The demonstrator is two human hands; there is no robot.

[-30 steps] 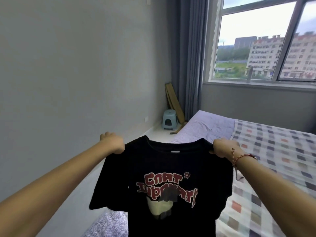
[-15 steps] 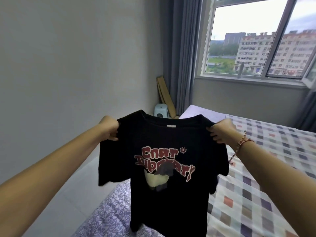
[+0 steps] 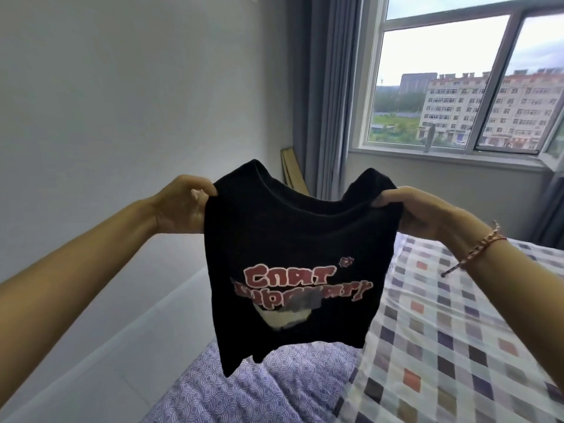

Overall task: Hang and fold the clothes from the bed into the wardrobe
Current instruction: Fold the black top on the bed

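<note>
T-shirt (image 3: 299,239), black with a red print, hangs in the air between both hands, front toward the camera, its hem clear of the bed (image 3: 457,346) and just above the purple patterned quilt (image 3: 274,389). The left hand (image 3: 183,206) pinches the left shoulder, thumb in front and fingers curled behind the cloth. The right hand (image 3: 421,212), with a braided bracelet (image 3: 482,245) at the wrist, clamps the other shoulder with its fingertips (image 3: 385,199).

Compared with half a second ago, the shirt is higher and looks narrower. The sleeves that hung out at each side no longer show and seem to be turned back behind the body, and the collar sags in a deeper curve between the grips. The hem, which reached down over the quilt, now floats free.

I judge this as the first fold started in the air: sleeves back, panel squared. The next step probably calls for folding the shirt in half or laying it on the bed. The loose cloth could slip and undo the tuck. No wardrobe is in view.
</note>
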